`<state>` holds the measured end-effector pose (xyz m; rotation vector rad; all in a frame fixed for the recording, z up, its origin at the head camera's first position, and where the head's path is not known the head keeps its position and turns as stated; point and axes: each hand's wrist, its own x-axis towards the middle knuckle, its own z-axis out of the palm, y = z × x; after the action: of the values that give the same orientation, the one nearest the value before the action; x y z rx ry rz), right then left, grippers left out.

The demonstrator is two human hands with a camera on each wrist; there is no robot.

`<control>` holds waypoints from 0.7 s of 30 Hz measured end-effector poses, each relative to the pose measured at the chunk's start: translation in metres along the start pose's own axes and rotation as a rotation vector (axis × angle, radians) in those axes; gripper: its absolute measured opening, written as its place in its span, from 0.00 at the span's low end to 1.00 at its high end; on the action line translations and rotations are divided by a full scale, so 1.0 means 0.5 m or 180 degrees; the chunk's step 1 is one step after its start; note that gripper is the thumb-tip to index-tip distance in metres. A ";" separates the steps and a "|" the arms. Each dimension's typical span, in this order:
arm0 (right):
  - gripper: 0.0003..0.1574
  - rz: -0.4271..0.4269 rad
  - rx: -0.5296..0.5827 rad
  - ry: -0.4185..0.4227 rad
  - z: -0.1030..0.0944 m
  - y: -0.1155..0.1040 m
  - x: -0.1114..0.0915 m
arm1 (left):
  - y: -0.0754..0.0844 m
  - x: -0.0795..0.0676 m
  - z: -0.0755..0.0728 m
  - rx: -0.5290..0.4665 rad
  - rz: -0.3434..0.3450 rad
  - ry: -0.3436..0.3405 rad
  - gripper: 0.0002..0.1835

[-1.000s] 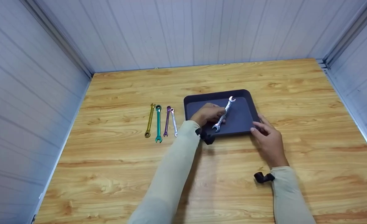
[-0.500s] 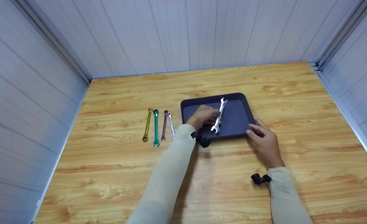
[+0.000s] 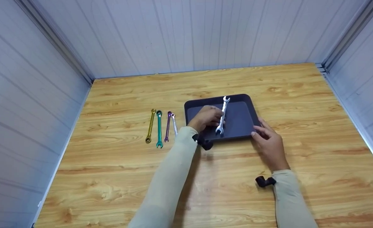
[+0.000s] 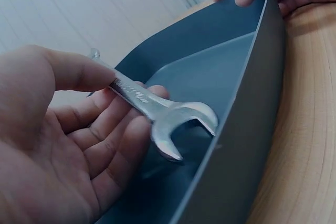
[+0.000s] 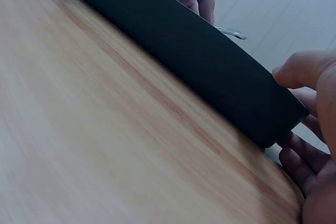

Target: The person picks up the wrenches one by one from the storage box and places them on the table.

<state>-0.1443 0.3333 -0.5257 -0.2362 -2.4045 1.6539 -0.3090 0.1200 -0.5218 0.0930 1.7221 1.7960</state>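
A silver open-ended wrench (image 3: pixel 223 116) is pinched between the thumb and fingers of my left hand (image 3: pixel 208 116), over the dark tray (image 3: pixel 240 122). In the left wrist view, the wrench's near jaw end (image 4: pixel 184 124) is close to the tray's inner wall; whether it touches cannot be told. My right hand (image 3: pixel 270 144) grips the tray's near right corner. The right wrist view has its thumb (image 5: pixel 302 69) on the rim and fingers (image 5: pixel 304 161) round the side. Left of the tray lie a gold wrench (image 3: pixel 150 126), a green wrench (image 3: pixel 159 129), a purple wrench (image 3: pixel 168 126) and a smaller silver wrench (image 3: pixel 174 123).
The wooden tabletop (image 3: pixel 110 174) extends around the tray. Pale panel walls (image 3: pixel 173 34) close it off at the back and both sides. My left forearm (image 3: pixel 165 177) crosses in front of the tray's left part.
The head view has shifted slightly. Within the tray, the held wrench has moved a little left and turned more upright in the view. The right hand stays at the corner.
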 end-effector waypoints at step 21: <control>0.25 -0.0147 -0.0001 0.0081 -0.003 0.069 0.022 | -0.009 -0.010 -0.008 -0.0130 0.0021 0.0159 0.04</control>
<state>-0.1539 0.3496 -0.5567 -0.1990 -2.3734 1.6208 -0.3055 0.1138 -0.5245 0.0367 1.7205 1.8518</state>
